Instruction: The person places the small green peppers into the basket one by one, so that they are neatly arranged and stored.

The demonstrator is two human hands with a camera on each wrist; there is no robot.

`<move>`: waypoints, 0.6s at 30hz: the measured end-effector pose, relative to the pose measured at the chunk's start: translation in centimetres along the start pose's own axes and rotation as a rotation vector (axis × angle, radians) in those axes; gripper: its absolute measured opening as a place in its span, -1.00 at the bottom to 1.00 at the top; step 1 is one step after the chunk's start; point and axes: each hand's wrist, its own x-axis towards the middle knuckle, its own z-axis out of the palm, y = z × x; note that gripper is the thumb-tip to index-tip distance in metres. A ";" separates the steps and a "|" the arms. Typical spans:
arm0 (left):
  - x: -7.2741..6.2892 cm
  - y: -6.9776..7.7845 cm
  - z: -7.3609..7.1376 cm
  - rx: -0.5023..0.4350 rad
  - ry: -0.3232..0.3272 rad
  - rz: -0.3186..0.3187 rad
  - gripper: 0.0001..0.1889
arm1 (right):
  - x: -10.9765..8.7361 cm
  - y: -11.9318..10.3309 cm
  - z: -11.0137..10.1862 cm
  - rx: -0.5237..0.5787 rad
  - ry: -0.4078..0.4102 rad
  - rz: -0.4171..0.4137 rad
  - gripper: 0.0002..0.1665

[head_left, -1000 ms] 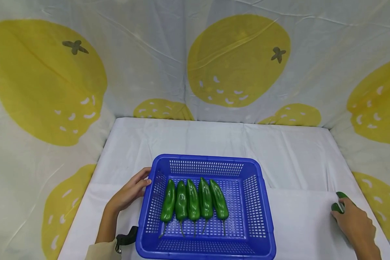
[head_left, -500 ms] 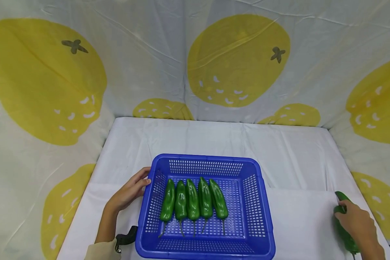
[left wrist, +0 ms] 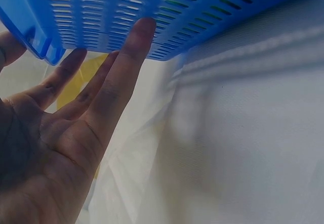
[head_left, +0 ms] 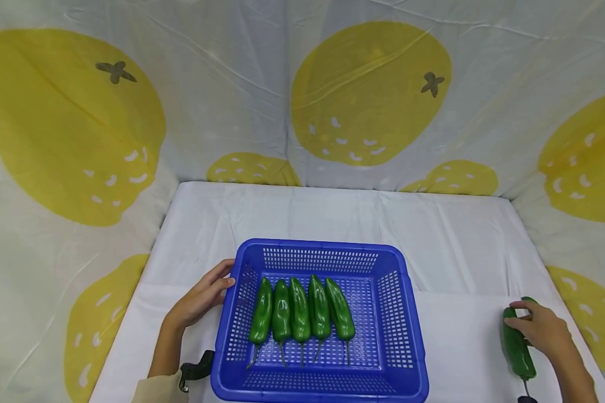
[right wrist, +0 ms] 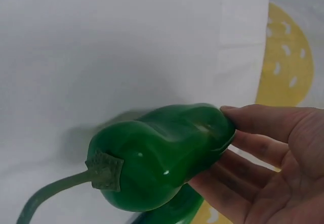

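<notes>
Several glossy green peppers lie side by side in a blue plastic basket, stems toward the person. At the basket's left side, my left hand holds the rim; in the left wrist view its fingers reach along the slotted outer wall. Far to the right, my right hand pinches another green pepper near its tip, between thumb and fingers. That pepper's curved stem points away from the hand in the right wrist view. Partly hidden behind it is a second green pepper.
A white cloth covers the table. Lemon-print fabric hangs at the back and both sides. A black strap piece juts from the left wrist close to the basket, and a dark rounded piece shows below the right-hand pepper.
My right hand has drawn one pepper leftward, away from the other pepper beneath the hand. The left hand, the basket and the peppers inside it have stayed in place.
</notes>
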 end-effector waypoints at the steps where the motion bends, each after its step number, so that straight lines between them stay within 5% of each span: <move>1: 0.0 0.0 0.0 -0.001 -0.001 0.001 -0.49 | 0.1 -0.3 0.0 0.031 -0.008 -0.024 -0.36; 18: 0.0 -0.2 -0.1 0.004 -0.010 0.010 -0.50 | -0.6 -8.9 -0.3 0.278 -0.105 -0.247 -0.32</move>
